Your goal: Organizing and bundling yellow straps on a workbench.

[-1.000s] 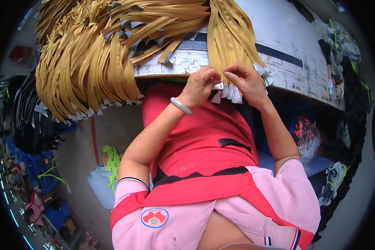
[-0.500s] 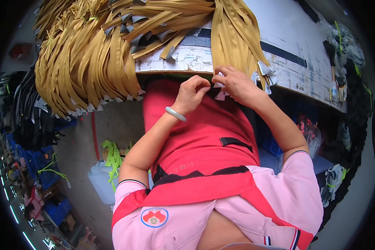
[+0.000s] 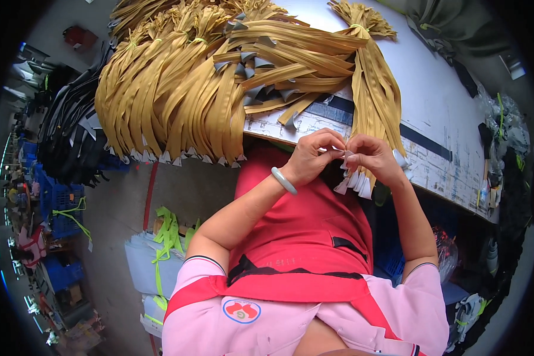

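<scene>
My left hand (image 3: 314, 157), with a pale bangle on its wrist, and my right hand (image 3: 375, 160) meet fingertip to fingertip at the table's near edge. Both are closed in a pinch on a small whitish tab (image 3: 348, 155), which looks like the end of a zipper tape. Right behind them a tied bundle of gold zipper tapes (image 3: 377, 89) lies across the table and hangs over its edge. Several white-tipped zipper ends (image 3: 358, 184) dangle below my right hand. The fingers partly hide what they pinch.
More gold zipper bundles (image 3: 172, 101) are heaped on the left, draping over the white table (image 3: 430, 127). Loose zippers with grey tips (image 3: 291, 77) lie beside them. Black straps (image 3: 71, 136) hang at far left. Pale bundles with green ties (image 3: 154, 261) stand on the floor.
My hands have come together at the whitish tab; before, they were slightly apart. The view has shifted, so the table and bundles appear further right and more of their far side shows.
</scene>
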### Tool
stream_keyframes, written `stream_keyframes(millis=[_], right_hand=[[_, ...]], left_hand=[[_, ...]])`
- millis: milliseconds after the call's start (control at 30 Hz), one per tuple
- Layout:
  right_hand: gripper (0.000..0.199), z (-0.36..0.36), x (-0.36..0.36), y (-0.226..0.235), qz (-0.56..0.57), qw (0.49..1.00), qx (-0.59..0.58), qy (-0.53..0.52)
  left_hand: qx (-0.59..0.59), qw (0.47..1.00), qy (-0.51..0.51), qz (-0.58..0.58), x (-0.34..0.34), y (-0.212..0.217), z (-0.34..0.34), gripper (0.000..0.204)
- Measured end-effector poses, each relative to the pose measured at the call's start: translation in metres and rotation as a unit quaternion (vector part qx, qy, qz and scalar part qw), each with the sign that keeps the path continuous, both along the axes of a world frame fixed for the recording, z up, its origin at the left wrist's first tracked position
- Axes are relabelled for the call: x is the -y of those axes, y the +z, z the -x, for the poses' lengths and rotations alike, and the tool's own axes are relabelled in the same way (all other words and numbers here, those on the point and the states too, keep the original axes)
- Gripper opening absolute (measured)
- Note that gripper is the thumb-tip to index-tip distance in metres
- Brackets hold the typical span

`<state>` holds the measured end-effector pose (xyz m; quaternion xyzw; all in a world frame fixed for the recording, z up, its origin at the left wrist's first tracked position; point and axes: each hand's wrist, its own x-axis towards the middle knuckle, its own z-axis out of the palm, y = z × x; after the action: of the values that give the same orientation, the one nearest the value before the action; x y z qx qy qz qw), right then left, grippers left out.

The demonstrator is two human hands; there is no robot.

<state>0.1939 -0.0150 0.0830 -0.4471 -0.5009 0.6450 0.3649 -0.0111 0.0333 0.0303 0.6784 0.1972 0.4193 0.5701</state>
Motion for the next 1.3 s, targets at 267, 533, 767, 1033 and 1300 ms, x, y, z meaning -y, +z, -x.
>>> stream_keyframes(millis=[267,533,767,1033,1300], right_hand=[[0.012,0.011,-0.018,0.000,-0.041,0.999,-0.001,-0.009],[0.009,0.012,-0.013,-0.017,-0.028,0.999,-0.009,-0.036],[0.008,0.022,-0.012,-0.017,-0.033,0.998,-0.021,-0.045],[0.011,0.024,-0.011,-0.024,0.005,0.999,0.008,-0.053],[0.015,0.013,-0.029,-0.016,0.005,0.999,0.020,0.041]], left_hand=[[0.112,0.984,0.010,0.136,-0.004,-0.004,0.007,0.008],[0.160,0.967,-0.036,0.196,0.010,-0.006,0.007,0.013],[0.108,0.968,-0.008,0.225,0.008,-0.007,0.016,0.013],[0.094,0.958,-0.116,0.245,-0.012,-0.023,0.021,0.014],[0.033,0.969,-0.123,0.213,-0.030,-0.001,0.031,0.009]])
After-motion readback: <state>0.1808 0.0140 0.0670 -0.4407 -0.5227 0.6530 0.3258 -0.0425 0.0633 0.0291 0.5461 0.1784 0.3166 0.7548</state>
